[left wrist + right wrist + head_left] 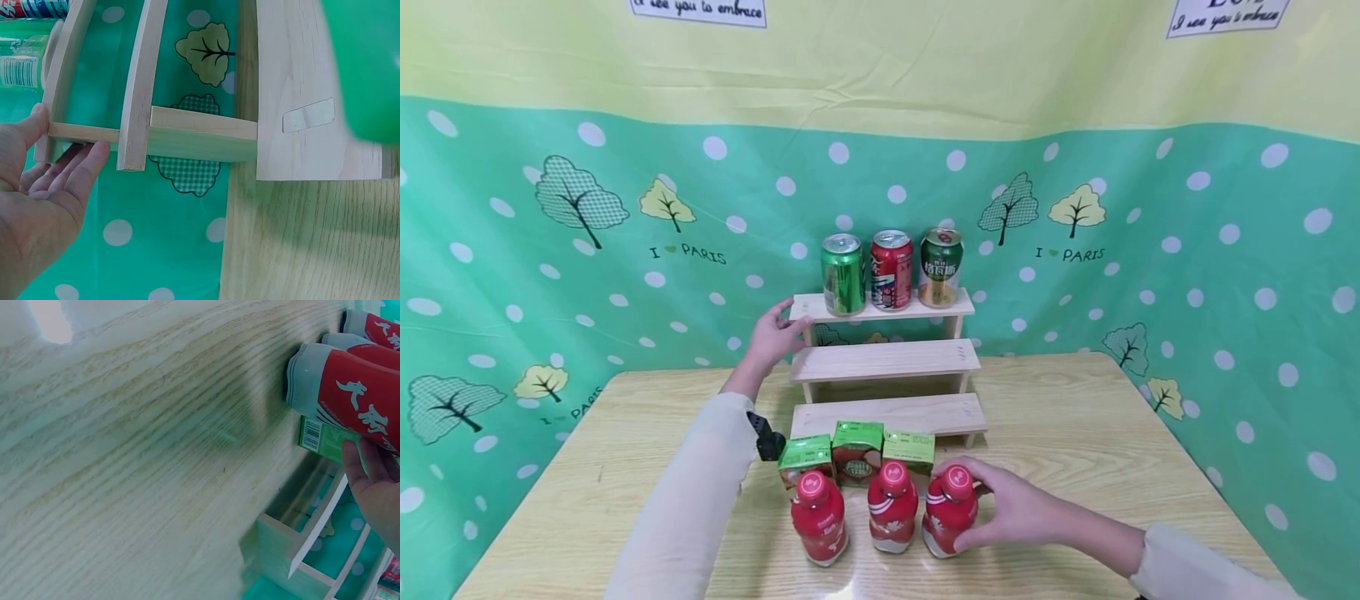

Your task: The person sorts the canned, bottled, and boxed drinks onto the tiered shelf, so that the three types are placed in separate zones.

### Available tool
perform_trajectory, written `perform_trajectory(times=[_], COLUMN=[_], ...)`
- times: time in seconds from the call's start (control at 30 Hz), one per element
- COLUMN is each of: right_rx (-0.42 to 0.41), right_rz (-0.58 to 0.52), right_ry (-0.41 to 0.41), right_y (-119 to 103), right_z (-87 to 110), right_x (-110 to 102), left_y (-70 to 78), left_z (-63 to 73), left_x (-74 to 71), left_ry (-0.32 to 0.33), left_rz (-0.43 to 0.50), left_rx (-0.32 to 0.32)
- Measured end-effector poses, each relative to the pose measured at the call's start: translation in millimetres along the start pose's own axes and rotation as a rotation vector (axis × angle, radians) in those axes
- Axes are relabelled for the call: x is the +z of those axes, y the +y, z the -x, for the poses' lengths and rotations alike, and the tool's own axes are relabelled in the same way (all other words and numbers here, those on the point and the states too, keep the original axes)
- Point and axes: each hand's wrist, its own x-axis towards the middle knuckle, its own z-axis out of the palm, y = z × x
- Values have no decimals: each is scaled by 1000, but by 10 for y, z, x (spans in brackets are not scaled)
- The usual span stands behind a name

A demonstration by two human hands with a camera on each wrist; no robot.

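Observation:
My left hand (772,337) grips the left end of a three-step wooden display shelf (887,360) at its top board. In the left wrist view, that hand's thumb and fingers lie on either side of the board end (57,94). On the top step stand a green can (844,279), a red can (892,275) and a dark green and gold can (941,271). My right hand (1018,508) holds the rightmost red-capped drink bottle (951,521), thumb in front and fingers behind. Two matching bottles, one in the middle (892,517) and one at left (820,525), stand beside it.
Three small green boxes, at left (805,452), middle (858,442) and right (910,450), sit between the bottles and the lowest step. The wooden table (1067,417) extends to both sides. A green dotted cloth (760,225) hangs behind.

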Motion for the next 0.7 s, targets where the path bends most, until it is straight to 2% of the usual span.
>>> perform_trajectory(times=[0.5,0.7], right_rx=[41,27], right_rz=[-75,-115], right_ry=[5,9], right_y=[14,28], right_z=[-16,-12], right_x=[65,88], left_y=[-17,-11], left_z=[-28,-18], left_x=[-7,-3], left_ry=[4,9], left_rz=[7,10], left_rx=[-6,-10])
